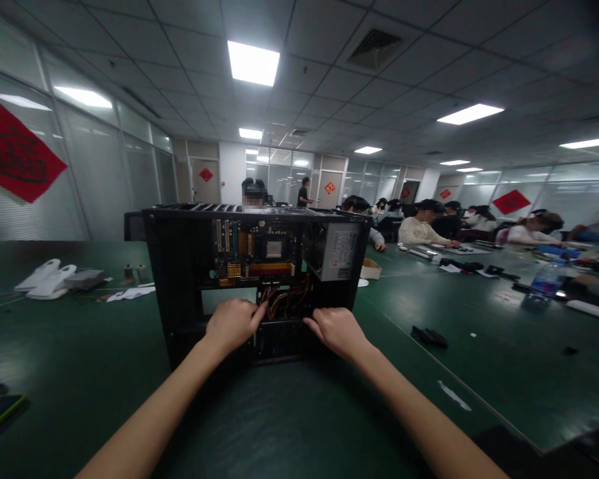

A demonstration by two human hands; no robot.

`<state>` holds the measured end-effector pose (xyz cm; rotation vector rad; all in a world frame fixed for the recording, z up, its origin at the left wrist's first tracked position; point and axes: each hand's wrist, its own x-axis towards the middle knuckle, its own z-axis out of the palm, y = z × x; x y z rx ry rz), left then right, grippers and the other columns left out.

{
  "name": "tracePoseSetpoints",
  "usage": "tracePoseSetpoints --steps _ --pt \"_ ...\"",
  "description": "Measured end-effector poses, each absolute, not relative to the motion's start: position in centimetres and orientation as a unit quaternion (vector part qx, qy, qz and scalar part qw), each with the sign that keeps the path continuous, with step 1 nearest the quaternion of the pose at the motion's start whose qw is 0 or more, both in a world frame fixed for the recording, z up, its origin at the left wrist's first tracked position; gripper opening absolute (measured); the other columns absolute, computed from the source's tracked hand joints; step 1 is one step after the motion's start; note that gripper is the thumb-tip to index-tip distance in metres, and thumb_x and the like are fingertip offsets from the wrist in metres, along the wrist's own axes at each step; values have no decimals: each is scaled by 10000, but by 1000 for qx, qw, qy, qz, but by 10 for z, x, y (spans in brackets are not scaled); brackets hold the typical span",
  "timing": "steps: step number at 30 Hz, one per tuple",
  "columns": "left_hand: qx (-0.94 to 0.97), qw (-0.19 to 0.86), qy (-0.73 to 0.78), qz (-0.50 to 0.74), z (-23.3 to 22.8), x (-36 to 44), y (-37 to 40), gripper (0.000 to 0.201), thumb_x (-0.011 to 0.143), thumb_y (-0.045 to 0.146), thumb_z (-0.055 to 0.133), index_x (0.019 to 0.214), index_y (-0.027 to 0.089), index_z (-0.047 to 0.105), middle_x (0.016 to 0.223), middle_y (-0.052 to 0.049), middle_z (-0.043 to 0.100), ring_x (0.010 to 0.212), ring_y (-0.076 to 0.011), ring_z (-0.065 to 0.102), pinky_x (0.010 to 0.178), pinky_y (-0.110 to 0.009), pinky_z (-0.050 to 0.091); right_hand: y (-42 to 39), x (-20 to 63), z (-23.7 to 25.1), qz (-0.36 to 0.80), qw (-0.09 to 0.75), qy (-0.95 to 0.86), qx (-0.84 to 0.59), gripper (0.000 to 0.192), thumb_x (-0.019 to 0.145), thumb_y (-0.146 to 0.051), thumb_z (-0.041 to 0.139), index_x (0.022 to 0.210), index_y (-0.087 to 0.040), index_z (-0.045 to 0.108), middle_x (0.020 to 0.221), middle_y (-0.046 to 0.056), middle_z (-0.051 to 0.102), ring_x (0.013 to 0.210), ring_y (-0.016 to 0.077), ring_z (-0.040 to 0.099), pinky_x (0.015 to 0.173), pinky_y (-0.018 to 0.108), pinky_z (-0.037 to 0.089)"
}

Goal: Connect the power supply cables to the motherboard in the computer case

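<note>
A black desktop computer case stands upright on the green table, its open side facing me. Inside are a motherboard with a bare square processor socket area, a grey power supply at upper right, and a bundle of coloured cables. My left hand is closed over the horizontal bar across the lower part of the case, thumb beside the cables. Further right along the same bar, my right hand is closed too, thumb pointing inward. The fingertips of both hands are hidden.
White plastic bags and a grey box lie at left, a green-edged phone-like object nearer me. At right are a black item, a paper strip and a water bottle. Several people sit around the tables beyond.
</note>
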<state>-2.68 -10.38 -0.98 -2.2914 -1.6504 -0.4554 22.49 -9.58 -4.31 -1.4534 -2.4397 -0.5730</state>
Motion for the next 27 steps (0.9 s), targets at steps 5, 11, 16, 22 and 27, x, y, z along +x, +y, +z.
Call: tracePoseSetpoints --steps 5,11,16,22,27 --pt "-772 190 -584 -164 -20 -20 -110 634 985 447 219 786 192 763 835 -114 740 759 -267 697 610 -320 460 -110 225 -58 -237 157 -810 -513 240 1001 -303 411 938 -156 591 909 108 632 858 239 570 763 347 370" --pt "-746 162 -614 -200 -16 -29 -100 583 953 472 287 748 203 762 801 -106 744 756 -259 698 626 -312 463 -119 199 -52 -231 135 -784 -559 243 995 -304 408 964 -152 596 917 129 632 873 266 566 772 377 397" --pt "-701 115 -665 -231 -12 -56 -72 562 920 520 304 790 233 770 830 -116 743 816 -273 696 607 -301 433 -138 169 -52 -226 130 -765 -589 241 976 -247 407 994 -131 617 916 166 628 863 309 587 741 427 440" --pt "-656 53 -684 -315 -19 -92 -36 545 891 547 322 793 227 752 756 -87 704 743 -233 640 549 -281 315 -175 112 -52 -183 125 -763 -607 456 888 -63 376 1316 -66 531 951 249 637 803 320 618 674 459 487" --pt "-684 -22 -615 -393 -26 -120 -19 530 851 556 396 537 161 563 474 14 383 492 -112 366 506 -262 222 -190 48 -45 -93 85 -772 -623 526 867 -92 401 1374 23 483 983 334 639 761 353 639 572 492 514"
